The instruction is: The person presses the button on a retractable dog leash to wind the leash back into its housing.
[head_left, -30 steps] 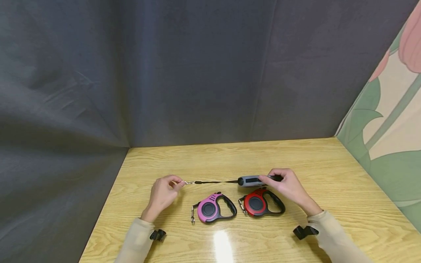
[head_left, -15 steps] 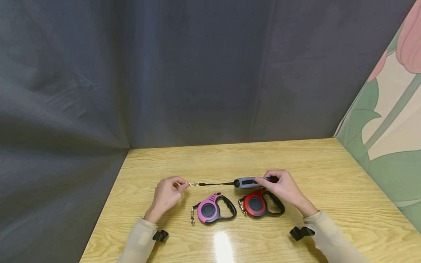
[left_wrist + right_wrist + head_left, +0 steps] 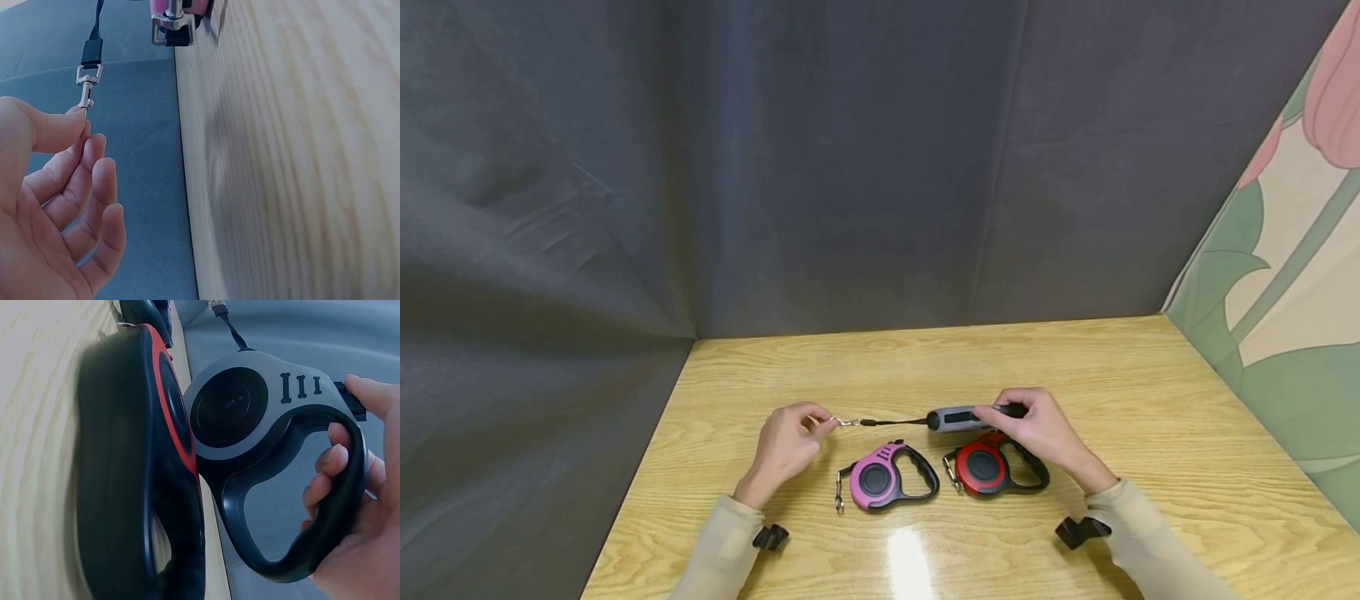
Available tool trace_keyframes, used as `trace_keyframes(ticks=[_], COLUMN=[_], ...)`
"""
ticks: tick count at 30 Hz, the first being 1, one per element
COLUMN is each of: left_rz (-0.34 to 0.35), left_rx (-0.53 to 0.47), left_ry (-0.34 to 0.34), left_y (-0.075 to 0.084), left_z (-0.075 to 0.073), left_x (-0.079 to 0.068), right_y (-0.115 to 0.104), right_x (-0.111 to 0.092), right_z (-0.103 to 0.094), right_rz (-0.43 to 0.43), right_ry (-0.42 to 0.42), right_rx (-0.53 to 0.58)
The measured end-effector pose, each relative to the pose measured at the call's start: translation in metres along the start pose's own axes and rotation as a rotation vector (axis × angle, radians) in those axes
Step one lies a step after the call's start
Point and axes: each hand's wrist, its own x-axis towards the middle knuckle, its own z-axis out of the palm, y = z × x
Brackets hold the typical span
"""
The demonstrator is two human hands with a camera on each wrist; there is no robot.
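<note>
My right hand point(image 3: 1037, 429) grips the black looped handle of a grey retractable dog leash point(image 3: 955, 419). In the right wrist view the fingers wrap through the handle, and the thumb lies on the black button point(image 3: 354, 403). A short black strap point(image 3: 895, 422) runs left out of the casing, nearly straight. At its end is a silver snap hook point(image 3: 86, 94), its tip pinched between thumb and index finger of my left hand point(image 3: 786, 446). The other left fingers are loosely bent. Just nearer to me than the grey leash lies a red retractable leash point(image 3: 983, 467).
A pink retractable leash point(image 3: 874, 479) lies on the wooden table point(image 3: 820, 558) left of the red one, its clip pointing left. Dark cloth point(image 3: 850, 167) hangs behind and on the left. A flower-patterned curtain point(image 3: 1300, 292) borders the right side.
Both hands have come closer together: the left has moved a little right, the right a little left with the grey leash. The strap showing between them is shorter.
</note>
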Motion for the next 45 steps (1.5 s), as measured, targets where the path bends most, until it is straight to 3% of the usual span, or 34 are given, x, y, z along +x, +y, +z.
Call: trace_keyframes(ticks=[33,45], left_rz=[0.069,0.072], left_rx=[-0.014,-0.014], left_ry=[-0.070,-0.095], left_y=[0.021,0.023], left_z=[0.019,0.018], left_x=[-0.002,-0.002], right_y=[-0.015,-0.018], right_x=[0.012,0.018], right_z=[0.031,0.031], right_rz=[-0.045,-0.028], right_ry=[-0.048,-0.037], right_rx=[0.018,0.051])
